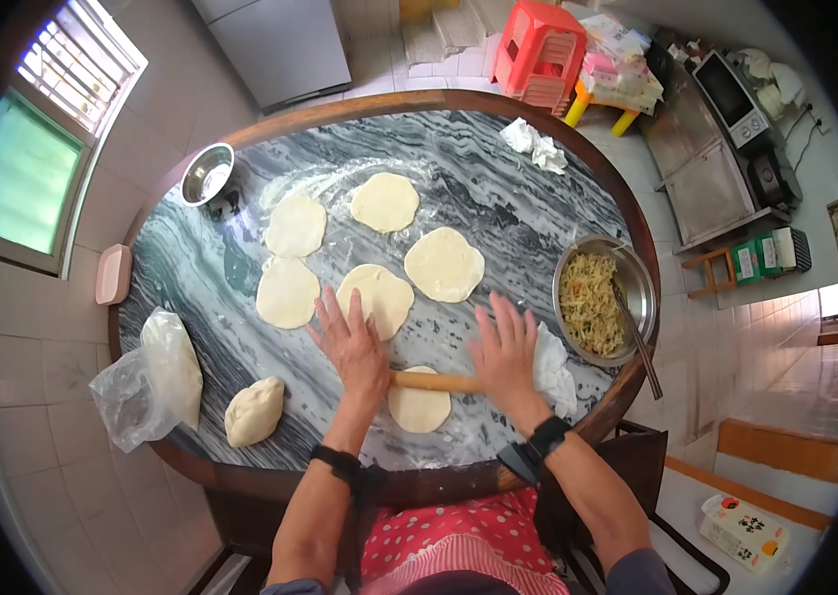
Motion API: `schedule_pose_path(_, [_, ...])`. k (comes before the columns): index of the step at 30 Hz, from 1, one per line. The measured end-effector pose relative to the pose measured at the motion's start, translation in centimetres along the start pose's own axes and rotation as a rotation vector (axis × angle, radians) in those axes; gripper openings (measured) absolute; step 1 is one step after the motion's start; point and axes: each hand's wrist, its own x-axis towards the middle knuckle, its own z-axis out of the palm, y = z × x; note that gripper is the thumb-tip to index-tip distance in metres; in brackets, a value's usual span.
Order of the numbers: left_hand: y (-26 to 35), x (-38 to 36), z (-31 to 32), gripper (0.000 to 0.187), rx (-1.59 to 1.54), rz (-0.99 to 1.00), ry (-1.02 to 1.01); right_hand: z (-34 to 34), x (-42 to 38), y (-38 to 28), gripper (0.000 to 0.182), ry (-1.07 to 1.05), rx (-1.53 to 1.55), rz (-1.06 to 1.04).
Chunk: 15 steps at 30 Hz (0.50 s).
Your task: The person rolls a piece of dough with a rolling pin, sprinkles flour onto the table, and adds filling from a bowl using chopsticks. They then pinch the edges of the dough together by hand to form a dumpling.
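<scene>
A wooden rolling pin (436,382) lies across a round of dough (419,409) near the table's front edge. My left hand (352,349) rests its palm on the pin's left end, fingers stretched forward and spread. At the pin's right end is the palm of my right hand (506,355), its fingers also extended. Just beyond my left fingertips lies a flat dough round (382,297), partly covered by that hand. Several more rolled rounds are spread farther back, among them one dough round (445,265) at the right and another dough round (384,202) at the back.
A steel bowl (645,288) of shredded filling with chopsticks stands at the right. White tissue (553,372) lies beside it. A dough lump (254,411) and bagged dough (171,362) sit at the left. A small metal bowl (208,175) stands at the back left of the marble table (498,149).
</scene>
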Motion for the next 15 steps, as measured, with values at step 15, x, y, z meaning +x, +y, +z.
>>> schedule_pose_path(15, [-0.1,-3.0,-3.1,0.062,0.118,0.057,-0.362,0.5,-2.3,-3.3,0.057,-0.246,0.005,-0.093])
